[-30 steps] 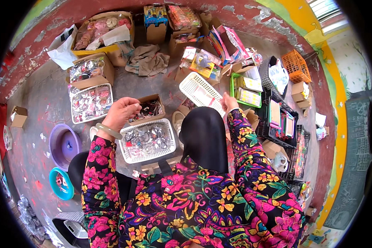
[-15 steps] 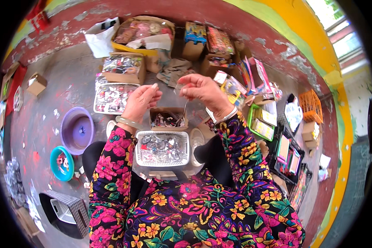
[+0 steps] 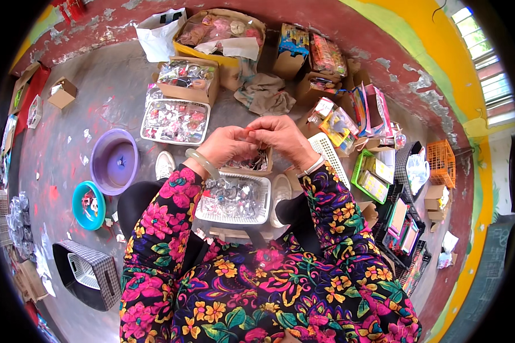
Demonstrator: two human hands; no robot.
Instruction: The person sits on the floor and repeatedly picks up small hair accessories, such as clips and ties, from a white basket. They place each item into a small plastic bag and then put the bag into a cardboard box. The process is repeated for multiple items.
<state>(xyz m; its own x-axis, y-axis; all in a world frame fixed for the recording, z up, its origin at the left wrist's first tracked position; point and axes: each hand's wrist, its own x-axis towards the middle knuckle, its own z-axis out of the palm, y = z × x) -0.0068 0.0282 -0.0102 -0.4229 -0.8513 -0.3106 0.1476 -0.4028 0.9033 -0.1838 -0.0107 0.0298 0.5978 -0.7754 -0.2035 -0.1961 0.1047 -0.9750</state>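
My left hand and my right hand meet in front of me, fingertips pinched together. What they hold is too small and too hidden to name; a thin see-through edge shows under the fingers. Below them sits a small cardboard box of dark, mixed small pieces, partly covered by my hands. Nearer to me, between my knees, stands a white plastic basket filled with small items in clear packets.
Beyond my left hand is a white tray of packets. A purple basin and a turquoise basin stand left. On the right are a green tray, a black crate and an orange crate. Cardboard boxes line the far side.
My hands, apart before, have come together and lower, now covering part of the small cardboard box. The whole view has shifted, with the surroundings appearing further right.
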